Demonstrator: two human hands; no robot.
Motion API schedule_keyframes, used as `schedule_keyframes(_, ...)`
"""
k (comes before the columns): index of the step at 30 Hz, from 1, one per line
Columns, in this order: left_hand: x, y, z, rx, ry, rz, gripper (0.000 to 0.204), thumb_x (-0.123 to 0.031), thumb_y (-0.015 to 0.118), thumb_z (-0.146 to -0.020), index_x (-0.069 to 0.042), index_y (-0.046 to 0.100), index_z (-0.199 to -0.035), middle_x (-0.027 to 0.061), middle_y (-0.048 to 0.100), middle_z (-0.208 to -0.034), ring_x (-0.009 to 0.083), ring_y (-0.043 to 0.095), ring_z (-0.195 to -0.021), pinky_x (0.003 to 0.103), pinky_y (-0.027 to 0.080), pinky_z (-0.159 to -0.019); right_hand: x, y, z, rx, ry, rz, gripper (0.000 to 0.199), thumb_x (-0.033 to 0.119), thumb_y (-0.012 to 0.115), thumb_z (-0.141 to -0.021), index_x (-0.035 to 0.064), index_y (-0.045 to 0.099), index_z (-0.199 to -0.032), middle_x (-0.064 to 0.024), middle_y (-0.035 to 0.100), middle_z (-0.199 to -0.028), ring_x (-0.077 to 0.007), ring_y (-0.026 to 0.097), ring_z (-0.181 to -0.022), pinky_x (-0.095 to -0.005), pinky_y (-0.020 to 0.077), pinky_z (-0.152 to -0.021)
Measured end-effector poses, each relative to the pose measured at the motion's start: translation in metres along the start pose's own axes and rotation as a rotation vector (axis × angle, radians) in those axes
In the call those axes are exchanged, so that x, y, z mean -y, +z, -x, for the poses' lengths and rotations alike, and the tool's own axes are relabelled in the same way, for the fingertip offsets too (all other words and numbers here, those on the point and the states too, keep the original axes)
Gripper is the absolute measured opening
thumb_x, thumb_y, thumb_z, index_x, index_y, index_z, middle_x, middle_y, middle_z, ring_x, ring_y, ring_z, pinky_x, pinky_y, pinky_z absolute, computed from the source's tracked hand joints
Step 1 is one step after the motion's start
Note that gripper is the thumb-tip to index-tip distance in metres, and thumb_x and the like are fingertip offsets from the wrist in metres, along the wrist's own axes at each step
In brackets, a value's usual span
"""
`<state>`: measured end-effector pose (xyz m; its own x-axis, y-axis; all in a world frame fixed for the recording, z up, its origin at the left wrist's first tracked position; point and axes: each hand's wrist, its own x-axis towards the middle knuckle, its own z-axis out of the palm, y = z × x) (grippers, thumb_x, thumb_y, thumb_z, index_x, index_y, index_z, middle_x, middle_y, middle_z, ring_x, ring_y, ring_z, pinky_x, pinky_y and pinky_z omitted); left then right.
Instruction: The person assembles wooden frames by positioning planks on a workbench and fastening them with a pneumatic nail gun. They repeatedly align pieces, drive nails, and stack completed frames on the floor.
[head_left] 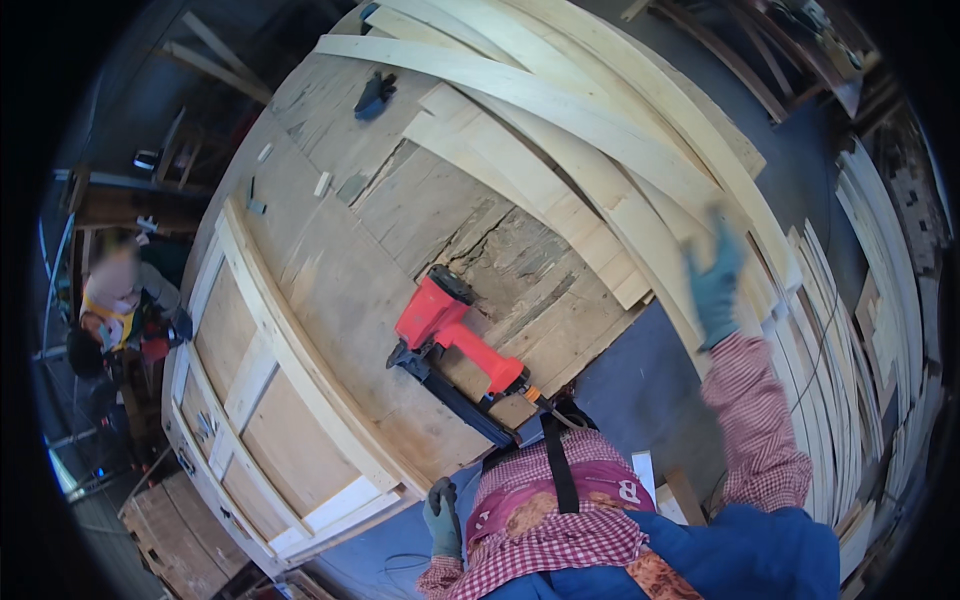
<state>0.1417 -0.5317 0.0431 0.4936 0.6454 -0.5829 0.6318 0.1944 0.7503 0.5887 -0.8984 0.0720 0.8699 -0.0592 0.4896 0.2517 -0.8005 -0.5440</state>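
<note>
- My right hand (716, 285), in a teal glove, is raised with fingers spread over the pale wooden slats (600, 170) stacked at the bench's right edge; it holds nothing.
- My left hand (441, 515), gloved in grey, hangs low by the near edge of the bench (330, 270), fingers curled; I cannot tell whether it grips anything.
- A red nail gun (455, 335) lies on the worn boards near that edge.
- A framed plywood panel (265, 400) lies along the left side.
- Another person (120, 300) crouches beyond it.

Bright, even daylight fills the centre, the fisheye rim falls black with boards bending toward it, and the raised right hand (714, 280) at three o'clock is motion-blurred.
</note>
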Motion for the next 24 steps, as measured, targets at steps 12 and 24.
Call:
schedule_keyframes(12, 0.059, -0.042, 0.086, -0.316, -0.160, 0.085, 0.035, -0.027, 0.064, -0.091, 0.002, 0.061, -0.111, 0.0099, 0.063, -0.102, 0.0198, 0.062, -0.093, 0.033, 0.051, -0.080, 0.058, 0.200, 0.003, 0.836, 0.047, 0.471, 0.127, 0.048, 0.084, -0.059, 0.0119, 0.006, -0.153, -0.0251, 0.018, -0.153, -0.0415, 0.022, -0.139, -0.0510, 0.0218, -0.112)
schedule_keyframes(24, 0.138, -0.038, 0.108, -0.401, -0.250, 0.215, 0.035, -0.028, 0.066, -0.089, 0.001, 0.061, -0.108, 0.0094, 0.065, -0.096, 0.0205, 0.065, -0.090, 0.032, 0.051, -0.078, 0.079, 0.192, -0.011, 0.992, -0.038, 0.507, 0.108, 0.042, 0.084, -0.054, 0.0097, 0.032, -0.143, -0.0229, 0.053, -0.123, -0.0355, 0.054, -0.115, -0.0474, 0.0438, -0.094)
